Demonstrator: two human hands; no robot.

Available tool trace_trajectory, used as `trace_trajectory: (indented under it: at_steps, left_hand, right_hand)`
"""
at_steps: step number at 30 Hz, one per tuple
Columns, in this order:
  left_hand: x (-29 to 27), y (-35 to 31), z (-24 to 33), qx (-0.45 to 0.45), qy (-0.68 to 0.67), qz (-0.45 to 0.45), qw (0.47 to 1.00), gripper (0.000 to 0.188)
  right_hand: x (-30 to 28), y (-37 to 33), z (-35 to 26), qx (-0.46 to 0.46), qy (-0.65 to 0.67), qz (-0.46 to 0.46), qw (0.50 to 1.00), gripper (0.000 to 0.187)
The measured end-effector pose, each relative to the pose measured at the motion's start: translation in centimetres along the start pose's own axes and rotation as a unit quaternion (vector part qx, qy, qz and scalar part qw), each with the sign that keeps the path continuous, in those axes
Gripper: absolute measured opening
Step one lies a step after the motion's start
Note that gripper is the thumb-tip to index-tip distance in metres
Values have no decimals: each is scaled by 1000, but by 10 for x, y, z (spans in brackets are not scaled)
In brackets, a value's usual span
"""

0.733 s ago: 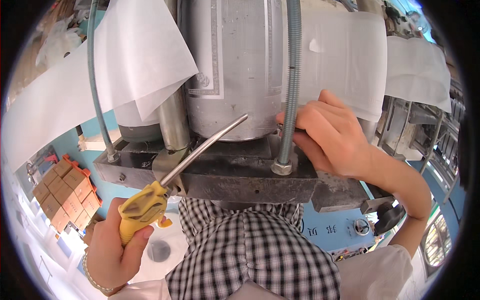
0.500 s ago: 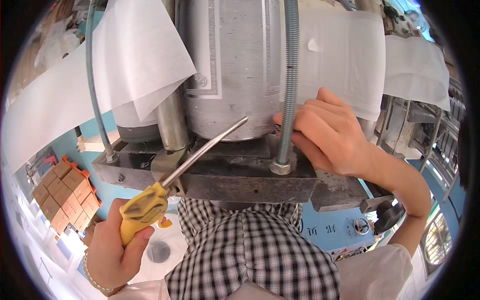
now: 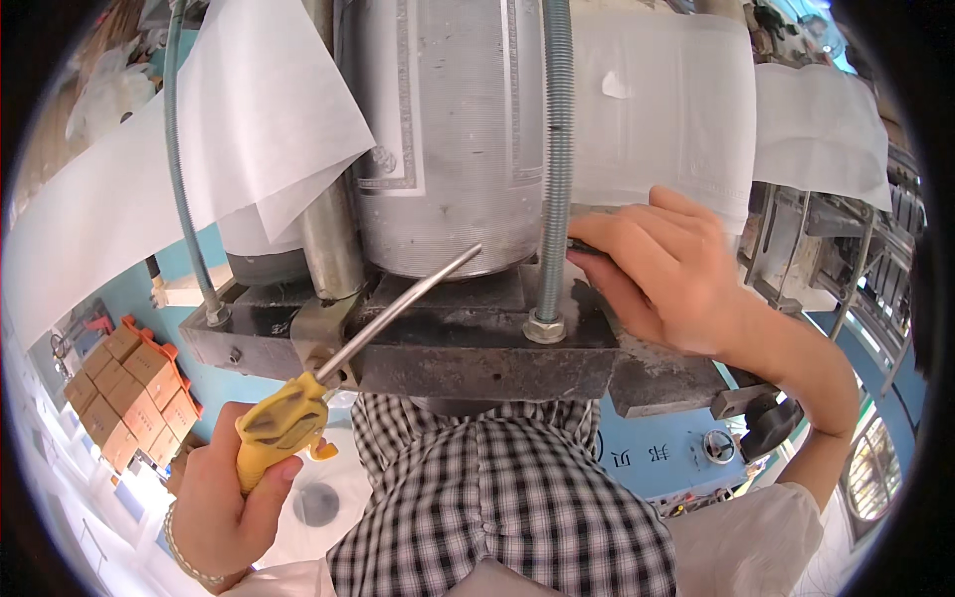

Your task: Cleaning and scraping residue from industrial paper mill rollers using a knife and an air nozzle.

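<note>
Left hand [image 3: 224, 507] is down on the near left, fingers wrapped around the handle of a yellow air gun [image 3: 284, 423], thumb pressed along the side. The gun's long metal tube [image 3: 398, 313] slants away to the far right, and its tip sits in front of the lower end of a big grey roller [image 3: 453, 149] — can't tell if it's actually touching. There's a beaded bracelet [image 3: 184, 557] on that wrist.

Right hand [image 3: 662, 274] is over on the right, palm down, thumb and index finger pinching a small dark thing [image 3: 582, 247] just right of the near end of a threaded rod [image 3: 557, 149]. Most of that little thing is hidden by the fingers, so I can't say what it is.

The roller stands at the middle of the scene, on the far side of a dark metal block [image 3: 477, 373], with patterned bands running along its surface. A second threaded rod [image 3: 179, 169] is on the left, and a smooth metal post [image 3: 331, 239] stands right beside the roller's left side. A white sheet [image 3: 269, 119] hangs far left, and a paler sheet [image 3: 667, 129] lies to the right of the roller — plus stacked cardboard boxes [image 3: 124, 393] down on the left, and a checked apron [image 3: 497, 497] nearest of all.
</note>
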State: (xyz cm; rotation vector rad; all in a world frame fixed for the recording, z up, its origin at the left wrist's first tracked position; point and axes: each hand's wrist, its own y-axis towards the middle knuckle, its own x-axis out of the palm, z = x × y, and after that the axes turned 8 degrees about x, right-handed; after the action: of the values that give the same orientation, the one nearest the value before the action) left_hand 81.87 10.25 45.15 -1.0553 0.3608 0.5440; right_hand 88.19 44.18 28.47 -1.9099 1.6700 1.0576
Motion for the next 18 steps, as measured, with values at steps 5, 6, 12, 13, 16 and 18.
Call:
trace_trajectory:
  at_steps: [5,6,12,13,16,18]
  left_hand:
    - [-2,4,9,-36,18,-37,998,30]
    - [-2,5,11,-44,31,-40,998,30]
    - [2,10,17,40,107,-24,993,30]
    - [3,10,16,40,109,-24,993,30]
    - [2,8,12,25,63,-15,998,30]
    - [0,6,9,5,15,-12,1000,30]
  right_hand:
    - [0,11,-5,-19,27,-3,999,23]
    - [0,12,-5,-17,32,-21,999,22]
    - [4,10,0,-19,49,-17,998,34]
    - [5,11,0,-20,49,-16,998,34]
    - [3,12,-1,-35,3,12,999,19]
    - [-2,13,-4,-25,-27,-26,999,19]
